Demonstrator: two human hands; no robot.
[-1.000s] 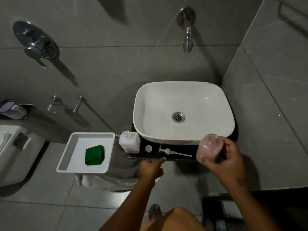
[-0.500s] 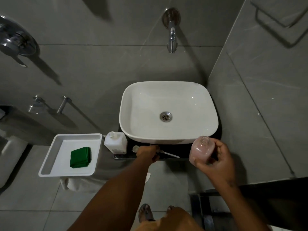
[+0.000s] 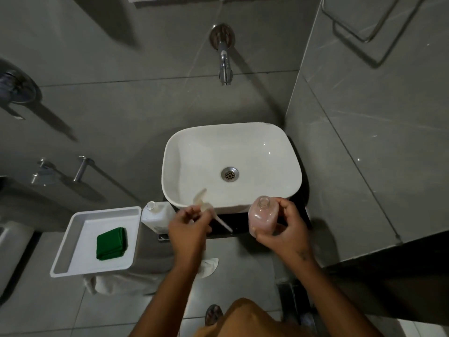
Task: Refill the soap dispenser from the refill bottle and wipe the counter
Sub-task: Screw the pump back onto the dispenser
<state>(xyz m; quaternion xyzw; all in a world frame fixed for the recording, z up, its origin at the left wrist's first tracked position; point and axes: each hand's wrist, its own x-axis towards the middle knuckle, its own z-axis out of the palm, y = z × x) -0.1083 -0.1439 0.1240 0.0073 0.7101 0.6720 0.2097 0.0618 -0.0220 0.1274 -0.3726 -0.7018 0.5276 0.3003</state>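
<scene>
My right hand (image 3: 284, 227) grips the clear soap dispenser bottle (image 3: 262, 216), which holds pinkish soap and has an open neck. My left hand (image 3: 187, 229) holds the white pump head (image 3: 206, 205) lifted off the counter, its long tube (image 3: 223, 223) slanting down toward the right. The pump is motion-blurred in front of the sink rim. The white refill bottle (image 3: 158, 216) stands uncapped on the dark counter (image 3: 240, 231), left of my left hand. A folded green cloth (image 3: 111, 243) lies in a white tray (image 3: 73, 229) further left.
A white basin (image 3: 279, 156) with a steel drain sits on the counter under a wall tap (image 3: 224, 69). Grey tiled walls close in behind and on the right. A white cloth (image 3: 116, 283) hangs below the tray. A toilet edge shows at far left.
My left hand reached to the counter, took hold of the pump head and lifted it toward the dispenser bottle. My right hand kept the bottle nearly still.
</scene>
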